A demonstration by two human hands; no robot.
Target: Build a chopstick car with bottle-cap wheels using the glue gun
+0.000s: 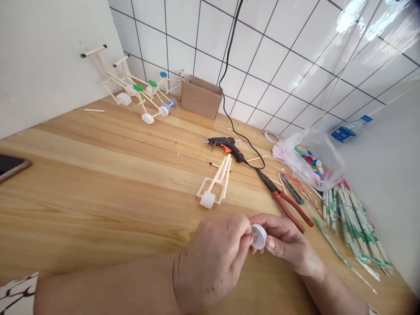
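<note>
A white bottle cap is held by its rim between the thumb and fingers of my right hand, its hollow side facing left. My left hand pinches a thin wooden stick whose end reaches into that cap; most of the stick is hidden by the fingers. Just beyond my hands, a small frame of glued sticks stands on the table with a white cap wheel at its near end. Behind it lies a black hot glue gun with an orange trigger.
Red-handled pliers and a utility knife lie to the right. Beyond are a plastic bag of coloured caps, wrapped chopsticks and a water bottle. Several stick models and a cardboard box stand behind. A phone lies left.
</note>
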